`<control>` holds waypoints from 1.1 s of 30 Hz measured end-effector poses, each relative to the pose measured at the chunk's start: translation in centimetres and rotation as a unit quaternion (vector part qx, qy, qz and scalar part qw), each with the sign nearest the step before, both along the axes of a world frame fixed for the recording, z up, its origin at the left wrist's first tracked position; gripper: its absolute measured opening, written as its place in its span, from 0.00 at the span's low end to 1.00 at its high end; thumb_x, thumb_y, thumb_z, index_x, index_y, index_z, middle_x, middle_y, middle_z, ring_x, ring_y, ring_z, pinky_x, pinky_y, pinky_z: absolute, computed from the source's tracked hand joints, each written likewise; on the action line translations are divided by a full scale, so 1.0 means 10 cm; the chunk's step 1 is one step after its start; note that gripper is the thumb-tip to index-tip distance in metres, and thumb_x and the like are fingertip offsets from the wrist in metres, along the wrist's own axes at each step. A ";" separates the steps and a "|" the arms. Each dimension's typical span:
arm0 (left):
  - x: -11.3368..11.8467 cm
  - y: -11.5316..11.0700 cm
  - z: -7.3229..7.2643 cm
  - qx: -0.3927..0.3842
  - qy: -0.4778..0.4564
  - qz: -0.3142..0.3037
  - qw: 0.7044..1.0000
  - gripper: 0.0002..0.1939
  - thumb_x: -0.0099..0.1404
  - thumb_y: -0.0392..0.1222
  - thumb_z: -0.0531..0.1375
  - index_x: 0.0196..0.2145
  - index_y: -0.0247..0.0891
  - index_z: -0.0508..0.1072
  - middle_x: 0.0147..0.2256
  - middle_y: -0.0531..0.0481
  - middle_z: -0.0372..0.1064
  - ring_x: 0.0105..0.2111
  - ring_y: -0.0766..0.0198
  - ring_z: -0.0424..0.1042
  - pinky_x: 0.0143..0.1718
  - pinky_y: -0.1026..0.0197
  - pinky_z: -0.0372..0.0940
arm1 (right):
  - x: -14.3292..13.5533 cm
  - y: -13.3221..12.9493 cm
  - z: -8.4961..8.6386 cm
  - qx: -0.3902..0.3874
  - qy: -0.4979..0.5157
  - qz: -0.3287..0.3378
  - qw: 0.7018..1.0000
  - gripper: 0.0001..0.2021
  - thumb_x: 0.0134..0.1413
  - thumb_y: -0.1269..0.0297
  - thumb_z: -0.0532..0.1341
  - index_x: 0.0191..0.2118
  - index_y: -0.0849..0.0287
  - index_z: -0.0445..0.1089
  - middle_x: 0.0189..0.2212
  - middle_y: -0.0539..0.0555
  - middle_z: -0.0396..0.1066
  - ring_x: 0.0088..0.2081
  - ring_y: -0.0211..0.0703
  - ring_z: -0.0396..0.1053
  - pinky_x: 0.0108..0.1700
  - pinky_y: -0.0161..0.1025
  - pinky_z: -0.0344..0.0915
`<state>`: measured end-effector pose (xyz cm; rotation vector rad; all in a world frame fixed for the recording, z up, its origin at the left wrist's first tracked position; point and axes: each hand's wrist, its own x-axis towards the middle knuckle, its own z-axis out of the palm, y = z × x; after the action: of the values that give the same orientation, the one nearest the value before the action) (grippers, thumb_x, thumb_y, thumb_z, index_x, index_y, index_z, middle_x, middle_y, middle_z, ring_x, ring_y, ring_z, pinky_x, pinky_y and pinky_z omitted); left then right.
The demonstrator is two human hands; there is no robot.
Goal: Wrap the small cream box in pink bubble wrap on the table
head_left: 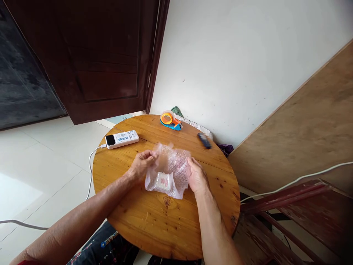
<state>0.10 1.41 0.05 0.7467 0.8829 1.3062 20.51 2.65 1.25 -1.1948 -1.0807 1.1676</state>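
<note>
Between my hands a sheet of clear bubble wrap (179, 165) is spread above the wooden table. A small whitish packet (163, 181) with a reddish mark lies on its near part; what it contains I cannot make out. My left hand (143, 161) pinches the left edge of the wrap between thumb and fingers. On the opposite side, my right hand (197, 175) grips the right edge, thumb on top, its other fingers mostly hidden.
The round wooden table (154, 228) carries a white device (122, 140) with a plugged-in cable at left, an orange and blue tape dispenser (171, 120) at the back, and a dark blurred-out object (204, 140) at right. A wall (220, 73) and a dark door (110, 55) stand behind.
</note>
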 end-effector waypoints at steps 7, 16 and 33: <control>-0.15 0.11 0.03 -0.038 -0.009 0.092 0.995 0.17 0.49 0.45 0.67 0.35 0.35 0.73 0.28 0.52 0.71 0.28 0.65 0.70 0.32 0.63 0.64 | 0.25 0.14 -0.16 0.035 -0.238 -0.126 0.962 0.16 0.45 0.48 0.60 0.26 0.57 0.69 0.21 0.49 0.69 0.26 0.43 0.65 0.30 0.37 0.60; -0.23 -0.08 0.15 0.219 0.388 0.036 0.895 0.20 0.53 0.42 0.61 0.45 0.39 0.76 0.46 0.43 0.74 0.50 0.47 0.67 0.56 0.47 0.56 | 0.29 0.16 -0.15 0.028 -0.386 -0.162 0.908 0.12 0.48 0.57 0.58 0.36 0.56 0.73 0.28 0.54 0.77 0.32 0.49 0.70 0.36 0.40 0.60; -0.15 -0.57 0.49 0.387 0.573 -0.198 0.695 0.11 0.58 0.36 0.58 0.38 0.42 0.78 0.29 0.47 0.72 0.32 0.55 0.69 0.44 0.52 0.60 | 0.26 0.14 -0.12 -0.010 -0.495 -0.156 0.854 0.11 0.55 0.59 0.59 0.42 0.52 0.75 0.36 0.52 0.79 0.35 0.47 0.72 0.33 0.38 0.56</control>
<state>-1.36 -4.27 4.91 2.4505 0.9744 0.6484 23.10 4.04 0.08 -1.9820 -1.5180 0.2391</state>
